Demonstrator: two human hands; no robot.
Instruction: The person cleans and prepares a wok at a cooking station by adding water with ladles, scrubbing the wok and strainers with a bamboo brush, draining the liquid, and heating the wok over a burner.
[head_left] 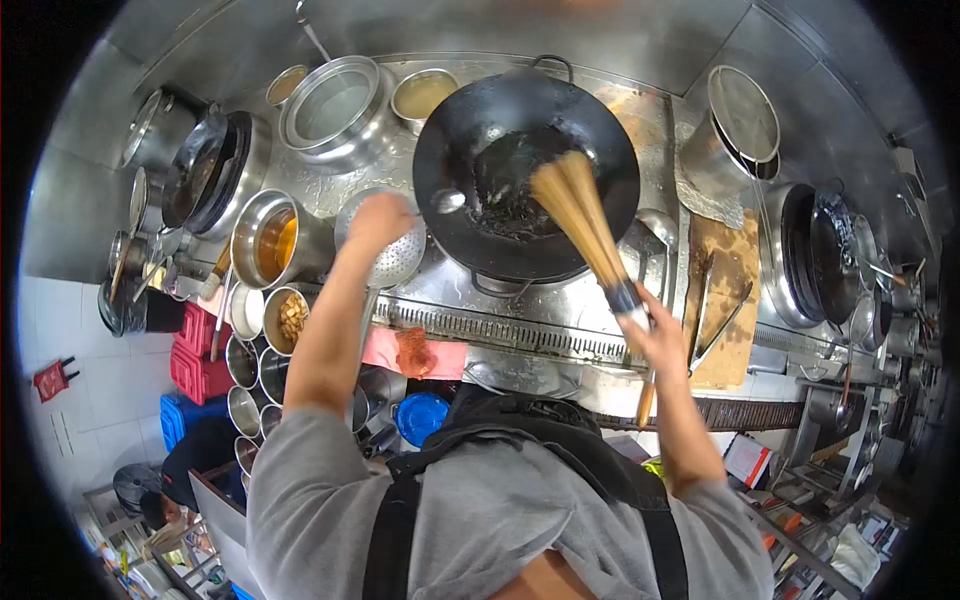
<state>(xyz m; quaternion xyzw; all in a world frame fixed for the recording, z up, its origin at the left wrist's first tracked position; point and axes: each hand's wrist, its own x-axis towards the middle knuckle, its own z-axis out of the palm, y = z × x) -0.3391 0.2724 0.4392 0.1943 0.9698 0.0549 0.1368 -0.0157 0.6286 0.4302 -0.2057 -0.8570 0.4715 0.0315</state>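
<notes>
A large black wok [455, 130] sits on the metal stove in front of me, its inside dark and wet. My right hand [655, 335] grips the banded end of a bamboo wok brush [590, 225], whose bristles slant over the wok's right half. Closed over a perforated strainer [397, 258] left of the wok, my left hand [380, 222] holds a small metal spoon [449, 201]. The spoon's bowl reaches over the wok's left rim. Part of its handle is hidden by my fingers.
Left of the strainer stands a pot of amber liquid [275, 245]. A pot of clear liquid [335, 105] is behind it. Tongs [705, 315] lie on a stained board [725, 240] at right. A reddish cloth [440, 355] lies at the front edge. Another person [150, 495] is at lower left.
</notes>
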